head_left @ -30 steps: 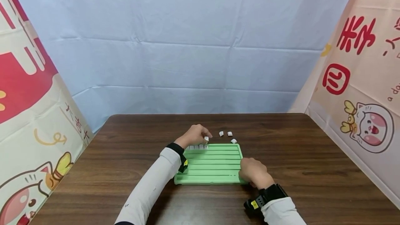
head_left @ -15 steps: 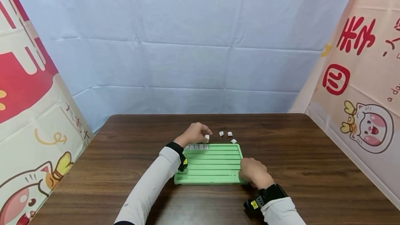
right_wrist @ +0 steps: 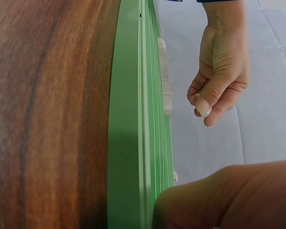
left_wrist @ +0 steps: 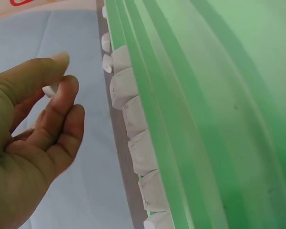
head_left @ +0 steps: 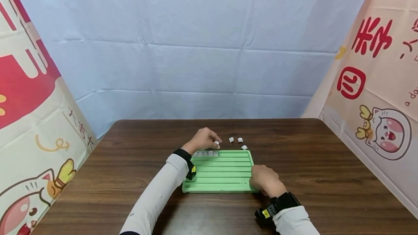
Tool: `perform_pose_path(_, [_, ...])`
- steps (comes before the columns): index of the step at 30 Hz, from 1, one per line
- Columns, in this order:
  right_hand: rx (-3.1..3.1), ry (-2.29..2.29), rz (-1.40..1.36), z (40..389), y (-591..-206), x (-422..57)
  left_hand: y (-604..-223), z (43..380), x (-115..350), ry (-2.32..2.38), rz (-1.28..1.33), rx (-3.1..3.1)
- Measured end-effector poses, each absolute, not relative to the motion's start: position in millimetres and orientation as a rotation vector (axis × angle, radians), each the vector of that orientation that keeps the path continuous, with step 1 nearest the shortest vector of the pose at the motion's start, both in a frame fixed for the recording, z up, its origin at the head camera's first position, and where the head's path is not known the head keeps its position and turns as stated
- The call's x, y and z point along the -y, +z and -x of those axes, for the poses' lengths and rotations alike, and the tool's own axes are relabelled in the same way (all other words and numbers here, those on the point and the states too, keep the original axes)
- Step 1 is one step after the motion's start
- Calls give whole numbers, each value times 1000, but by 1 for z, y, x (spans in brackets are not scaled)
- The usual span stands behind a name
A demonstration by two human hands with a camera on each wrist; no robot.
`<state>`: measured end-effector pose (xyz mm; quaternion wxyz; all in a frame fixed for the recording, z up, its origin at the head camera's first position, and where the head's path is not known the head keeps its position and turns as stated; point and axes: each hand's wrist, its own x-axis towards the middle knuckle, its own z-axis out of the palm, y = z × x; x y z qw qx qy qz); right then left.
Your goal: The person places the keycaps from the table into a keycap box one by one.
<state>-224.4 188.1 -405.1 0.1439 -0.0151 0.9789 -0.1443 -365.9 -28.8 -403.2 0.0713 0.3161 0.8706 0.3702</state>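
Slightly turned, 1 cap is pinched by the left hand past the tray; 1 row is begun, 3 loose caps are left; the right hand's grip cannot be told.

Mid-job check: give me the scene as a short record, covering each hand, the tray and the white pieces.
Left hand: pinching one small white piece
Held piece: beyond the tray's far edge, apart from the row
Right hand: at the tray's right edge; grip unclear
Tray: green tray, ridged, on the brown table
Row: several white pieces along the far edge, toward the left
Loose: three white pieces beyond the tray, on the table
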Motion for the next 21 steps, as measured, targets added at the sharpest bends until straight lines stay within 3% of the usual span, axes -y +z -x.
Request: perform_pose_path(21, [-2825,-431,64,224,-406,-189,-403,365,28,1122,-846,-2624])
